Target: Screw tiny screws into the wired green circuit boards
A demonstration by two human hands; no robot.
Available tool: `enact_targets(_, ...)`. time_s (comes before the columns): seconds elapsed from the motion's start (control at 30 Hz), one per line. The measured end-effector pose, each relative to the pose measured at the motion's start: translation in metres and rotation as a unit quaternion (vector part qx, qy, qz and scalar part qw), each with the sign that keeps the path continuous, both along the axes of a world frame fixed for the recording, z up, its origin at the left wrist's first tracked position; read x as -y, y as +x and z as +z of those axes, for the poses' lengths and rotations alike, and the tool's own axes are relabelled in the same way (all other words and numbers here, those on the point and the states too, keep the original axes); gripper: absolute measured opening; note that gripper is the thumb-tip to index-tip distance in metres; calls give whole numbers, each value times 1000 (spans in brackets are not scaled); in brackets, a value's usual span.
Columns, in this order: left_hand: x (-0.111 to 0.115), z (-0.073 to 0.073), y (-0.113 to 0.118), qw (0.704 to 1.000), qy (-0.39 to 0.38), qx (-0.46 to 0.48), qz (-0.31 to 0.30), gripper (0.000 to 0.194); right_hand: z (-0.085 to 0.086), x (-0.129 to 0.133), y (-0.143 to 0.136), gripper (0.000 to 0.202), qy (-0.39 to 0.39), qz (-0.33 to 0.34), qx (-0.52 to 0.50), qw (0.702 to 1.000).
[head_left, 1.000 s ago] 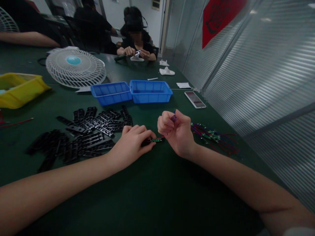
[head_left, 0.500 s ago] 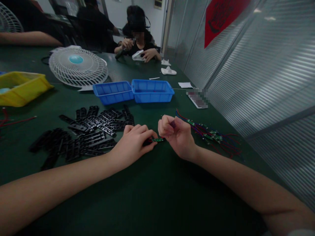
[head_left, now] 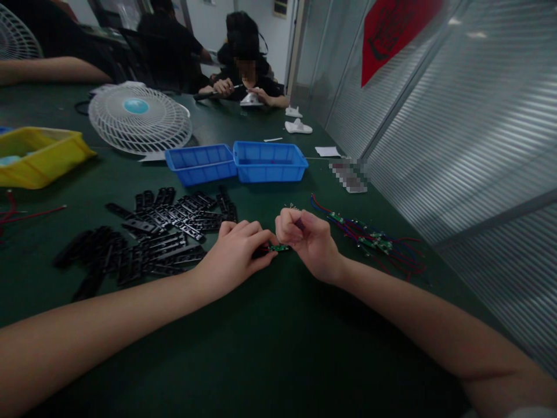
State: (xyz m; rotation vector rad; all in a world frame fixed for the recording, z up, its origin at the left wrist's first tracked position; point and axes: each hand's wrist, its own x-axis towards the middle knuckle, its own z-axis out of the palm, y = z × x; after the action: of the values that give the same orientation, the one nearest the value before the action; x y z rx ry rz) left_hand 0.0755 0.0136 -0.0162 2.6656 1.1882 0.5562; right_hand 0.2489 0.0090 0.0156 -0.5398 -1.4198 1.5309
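Between the thumb and fingers of my left hand point(head_left: 237, 255) is a small green circuit board point(head_left: 278, 248), held low over the dark green table point(head_left: 270, 348). My right hand point(head_left: 310, 241) is closed just right of the board; a small dark thing shows between its fingers, too hidden to name. Black plastic strips point(head_left: 174, 226) lie in a pile left of my left hand. To the right of my right hand lie more green boards point(head_left: 378, 241) with red and blue wires. Tiny metal pieces point(head_left: 292, 206) show just behind my right hand.
Two blue bins point(head_left: 200, 164) point(head_left: 270, 162) stand behind the strips. Farther left are a white fan grille point(head_left: 139, 119) and a yellow bin point(head_left: 43, 157). A pixelated flat object point(head_left: 349, 176) lies at right. Across the table a person point(head_left: 243, 69) handles a white part point(head_left: 252, 99).
My right hand has shifted slightly left and down, nearer the board. My left hand stays put. Across the table, the person has lowered the white part to the tabletop.
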Motion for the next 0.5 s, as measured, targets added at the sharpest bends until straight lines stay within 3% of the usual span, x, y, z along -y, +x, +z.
enact_targets(0.13, 0, 0, 0, 1000, 0, -4, -3, 16, 2, -2, 2, 34, 9, 29, 10, 999)
enact_targets(0.27, 0, -1, 0, 1000, 1, -8, 2, 17, 6, -8, 13, 16, 23, 39, 11, 999)
enact_targets(0.37, 0, 0, 0, 1000, 2, -4, 3, 17, 11, -12, 29, 16, 155, -46, 80, 984)
enact_targets(0.43, 0, 0, 0, 1000, 0, -4, 2, 17, 16, -14, 42, 7, 270, -95, 163, 944)
enact_targets(0.5, 0, 1, 0, 1000, -4, -5, 3, 18, 22, -16, 52, 6, 344, -100, 221, 907)
